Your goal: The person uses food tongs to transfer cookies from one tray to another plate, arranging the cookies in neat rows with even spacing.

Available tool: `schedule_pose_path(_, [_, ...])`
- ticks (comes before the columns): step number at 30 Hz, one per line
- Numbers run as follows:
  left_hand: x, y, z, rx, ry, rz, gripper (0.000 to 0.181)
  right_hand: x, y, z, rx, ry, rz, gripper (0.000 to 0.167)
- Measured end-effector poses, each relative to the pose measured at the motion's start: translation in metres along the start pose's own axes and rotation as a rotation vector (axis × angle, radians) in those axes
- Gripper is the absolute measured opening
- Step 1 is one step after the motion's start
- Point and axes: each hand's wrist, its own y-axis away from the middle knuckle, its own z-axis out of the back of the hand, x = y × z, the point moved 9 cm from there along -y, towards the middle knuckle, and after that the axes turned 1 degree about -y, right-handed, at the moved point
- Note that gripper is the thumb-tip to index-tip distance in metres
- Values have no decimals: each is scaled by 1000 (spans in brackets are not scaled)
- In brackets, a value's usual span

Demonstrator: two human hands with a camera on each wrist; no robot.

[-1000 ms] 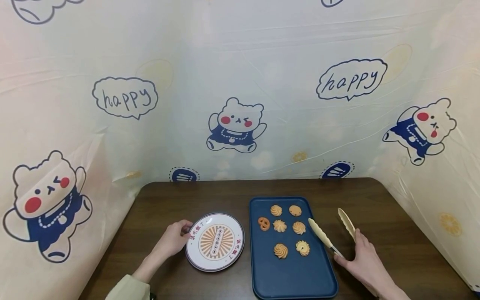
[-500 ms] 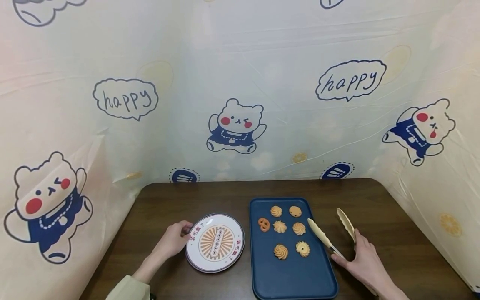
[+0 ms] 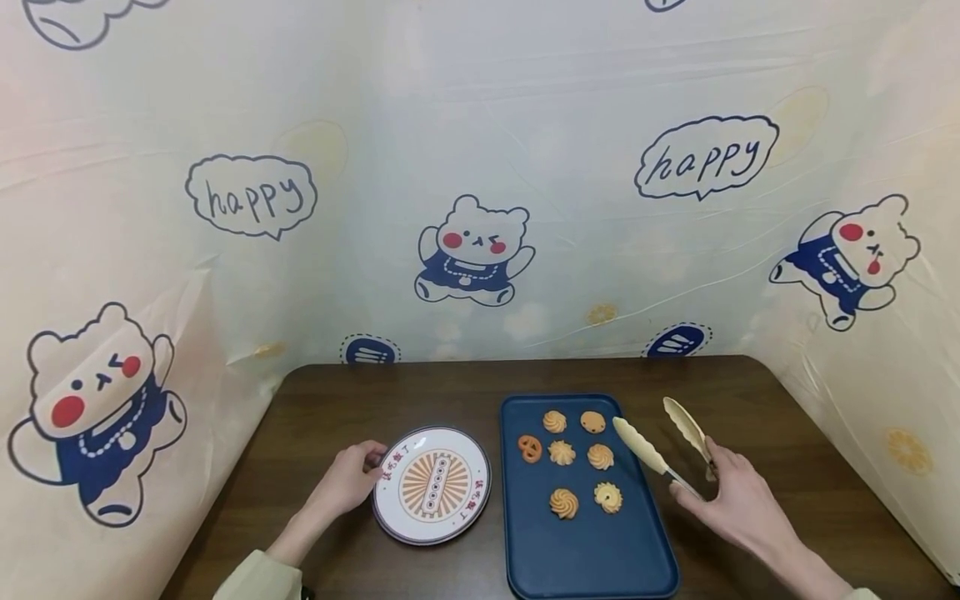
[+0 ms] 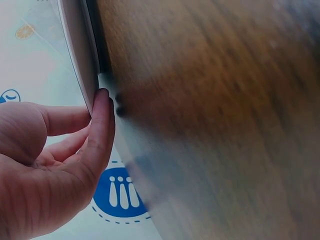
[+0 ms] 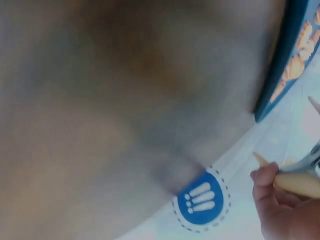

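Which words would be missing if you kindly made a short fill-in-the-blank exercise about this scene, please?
1. The right hand holds cream-tipped tongs, their tips ____ rather than together.
2. The left hand pinches the round white plate, printed with a sunburst coloured ____.
3. The rectangular dark-blue tray bears ____ golden-brown baked pieces, pretzel included.
4. As the person sees it, the tray lies to the plate's ____.

Missing words: apart; orange; seven; right.

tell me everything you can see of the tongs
The tongs have two long, pale cream tips with wavy edges, plastic or silicone by the look, on metal-looking arms. Held by the right hand, they are spread open, tips pointing forward and slightly left. In the head view one tip overlaps the right edge of the tray; whether it touches is unclear. The hand hides part of the arms.
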Motion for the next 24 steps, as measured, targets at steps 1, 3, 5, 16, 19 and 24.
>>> schedule_pose_path(1, [0,0,0,0,-2,2,31,2,-3,3,4,5,13,99])
schedule_pose_path(3, [0,-1,0,0,-5,3,31,8,-8,9,6,12,46,98])
schedule_pose_path(5, [0,-1,-1,-2,-7,4,31,14,-14,13,6,22,88,96])
schedule_pose_path(16, [-4,2,-5,8,18,7,31,38,-52,1,187,-11,199,87])
schedule_pose_path(19, [-5,2,-6,11,21,4,31,41,-59,-8,245,-35,211,82])
schedule_pose_path(24, [-8,2,-8,14,31,0,30,39,-68,-24,349,-70,172,80])
